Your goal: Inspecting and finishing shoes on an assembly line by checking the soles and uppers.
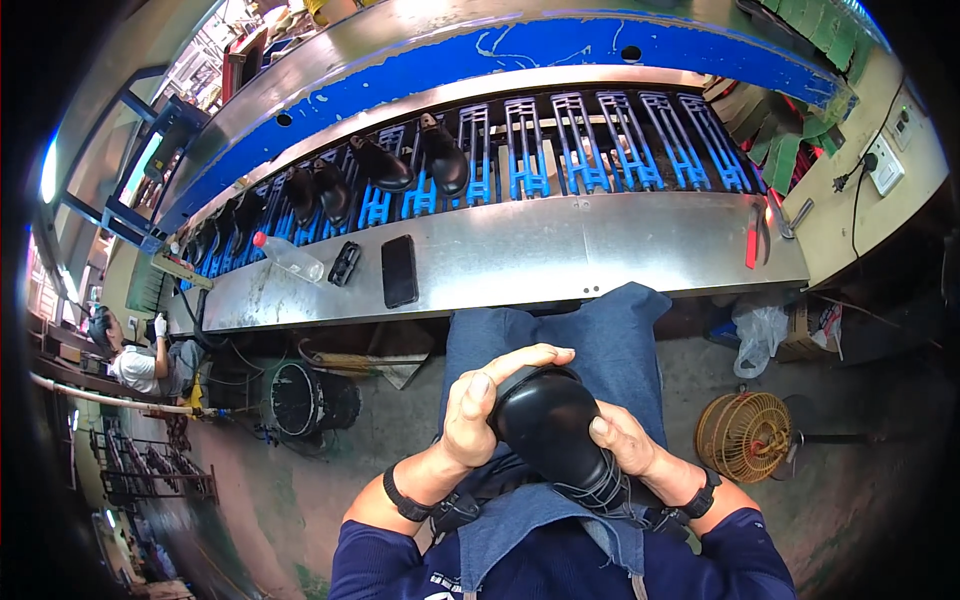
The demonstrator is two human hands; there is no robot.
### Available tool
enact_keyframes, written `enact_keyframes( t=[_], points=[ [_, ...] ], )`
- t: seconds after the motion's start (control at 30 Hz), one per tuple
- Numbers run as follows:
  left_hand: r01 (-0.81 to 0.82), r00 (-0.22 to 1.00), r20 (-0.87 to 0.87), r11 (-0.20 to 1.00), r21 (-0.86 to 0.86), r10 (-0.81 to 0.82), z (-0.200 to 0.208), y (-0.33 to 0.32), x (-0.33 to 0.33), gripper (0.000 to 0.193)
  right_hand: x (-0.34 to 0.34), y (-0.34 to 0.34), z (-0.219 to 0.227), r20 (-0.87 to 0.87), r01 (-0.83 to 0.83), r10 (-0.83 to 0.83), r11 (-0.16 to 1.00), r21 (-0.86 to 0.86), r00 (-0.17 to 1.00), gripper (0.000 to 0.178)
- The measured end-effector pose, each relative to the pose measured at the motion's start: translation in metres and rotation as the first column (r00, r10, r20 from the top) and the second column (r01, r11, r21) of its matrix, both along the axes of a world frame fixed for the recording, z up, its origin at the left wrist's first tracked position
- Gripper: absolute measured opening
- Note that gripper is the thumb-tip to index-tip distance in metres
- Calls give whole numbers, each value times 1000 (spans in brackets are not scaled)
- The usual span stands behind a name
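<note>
Above my lap I hold a black leather shoe [545,415] with its rounded toe toward the bench and thin cord lacing at its near end. My left hand [470,420] wraps the toe and left side, with fingers along the far edge. On the opposite side my right hand [627,440] grips the shoe, thumb against the upper and the other fingers mostly hidden. A blue denim apron [545,335] covers my legs under the shoe. Ahead, several similar black shoes [443,160] rest on the blue-and-black rods of a conveyor [527,150].
On the metal ledge [560,245] lie a phone [399,272], a small black object [344,264], a clear bottle [290,258], a red-handled tool [752,238] and a hammer [795,218]. A black bucket [300,398] and a round fan [745,437] flank me. A co-worker [140,365] sits far left.
</note>
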State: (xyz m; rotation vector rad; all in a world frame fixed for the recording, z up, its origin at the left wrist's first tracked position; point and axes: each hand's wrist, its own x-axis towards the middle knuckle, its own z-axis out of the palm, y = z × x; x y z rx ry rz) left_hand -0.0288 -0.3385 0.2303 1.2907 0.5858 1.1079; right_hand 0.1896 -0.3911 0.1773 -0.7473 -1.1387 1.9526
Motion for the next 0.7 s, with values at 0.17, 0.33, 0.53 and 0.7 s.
enact_keyframes(
  t=[0.17,0.33,0.53,0.7],
  points=[
    [36,998,-60,999,-9,-36,3,-1,-3,77,0,0,-2,2,-2,2,1000,6,1000,80],
    [51,994,-91,998,-23,-53,3,-3,-6,77,-1,0,-7,1,-7,7,1000,15,1000,81],
    [73,983,-169,997,-23,-76,13,-13,-7,78,1,-9,-17,-42,-25,25,1000,3,999,83],
    [-52,970,-229,987,154,87,39,-25,-8,58,0,-10,-24,23,3,-3,1000,13,1000,76]
  ],
)
